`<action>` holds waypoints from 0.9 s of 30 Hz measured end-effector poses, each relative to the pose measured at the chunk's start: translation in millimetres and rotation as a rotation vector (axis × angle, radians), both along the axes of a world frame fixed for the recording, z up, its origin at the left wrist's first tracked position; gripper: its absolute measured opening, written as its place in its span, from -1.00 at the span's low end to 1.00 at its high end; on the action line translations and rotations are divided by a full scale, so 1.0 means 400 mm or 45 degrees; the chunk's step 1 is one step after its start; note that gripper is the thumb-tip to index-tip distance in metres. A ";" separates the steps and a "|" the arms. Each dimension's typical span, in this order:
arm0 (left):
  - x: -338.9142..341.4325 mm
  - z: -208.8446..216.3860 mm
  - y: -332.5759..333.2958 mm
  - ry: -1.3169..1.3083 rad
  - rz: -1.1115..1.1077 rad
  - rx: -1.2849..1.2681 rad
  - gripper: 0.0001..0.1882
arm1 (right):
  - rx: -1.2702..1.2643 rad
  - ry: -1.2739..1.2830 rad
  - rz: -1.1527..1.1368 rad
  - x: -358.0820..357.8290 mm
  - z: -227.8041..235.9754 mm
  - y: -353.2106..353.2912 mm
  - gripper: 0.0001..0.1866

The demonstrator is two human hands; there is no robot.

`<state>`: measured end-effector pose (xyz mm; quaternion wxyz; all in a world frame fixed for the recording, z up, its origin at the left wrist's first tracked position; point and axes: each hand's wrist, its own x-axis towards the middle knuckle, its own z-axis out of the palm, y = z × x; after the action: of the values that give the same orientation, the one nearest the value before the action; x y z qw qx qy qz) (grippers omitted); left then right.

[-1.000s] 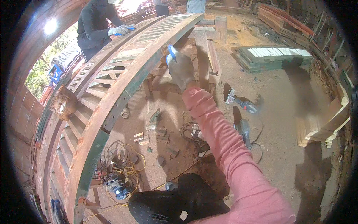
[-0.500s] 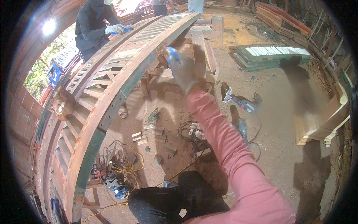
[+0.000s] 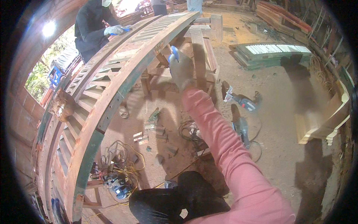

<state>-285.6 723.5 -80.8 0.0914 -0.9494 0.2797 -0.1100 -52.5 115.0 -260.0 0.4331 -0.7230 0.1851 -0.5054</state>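
Observation:
My right hand [image 3: 182, 71], in a grey-white glove with blue fingertips, reaches out beside the right edge of a long louvred wooden panel [image 3: 99, 125]. Its fingers are bent together close to that edge. A small pale bit shows above the fingertips, too little to identify; the glove hides the rest. Bare brown wood makes up the panel's upper face, while green colour covers its side. Two dark blue rounded shapes [image 3: 56, 210] at the lower left may be glove fingertips, but I cannot tell. Otherwise nothing of my left hand shows.
Across the panel a person in dark clothes works with a gloved hand [image 3: 116, 30]. A brown mottled lump [image 3: 61, 104] sits on the slats. Tangled cables [image 3: 121, 160], a cordless power tool [image 3: 244, 102] and small wood pieces lie on the floor. Stacked green panels [image 3: 268, 56] are at right.
My right hand and forearm have shifted slightly left and up along the panel's edge. The small pale bit now shows above the fingertips. The panel stays in place.

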 end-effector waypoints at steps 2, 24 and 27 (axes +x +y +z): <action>0.007 0.004 0.003 0.004 -0.012 -0.001 -0.22 | -0.020 0.040 -0.014 0.029 0.008 -0.029 -0.54; 0.016 -0.009 0.026 0.045 -0.012 -0.078 -0.23 | -0.128 -0.018 -0.102 0.011 0.029 -0.020 -0.60; 0.011 -0.007 0.026 0.028 -0.030 -0.020 -0.23 | -0.257 0.053 -0.052 0.035 0.043 0.027 -0.60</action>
<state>-281.2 733.8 -83.5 0.0795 -0.9478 0.2911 -0.1027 -38.6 125.9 -242.7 0.3438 -0.7692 0.1570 -0.5152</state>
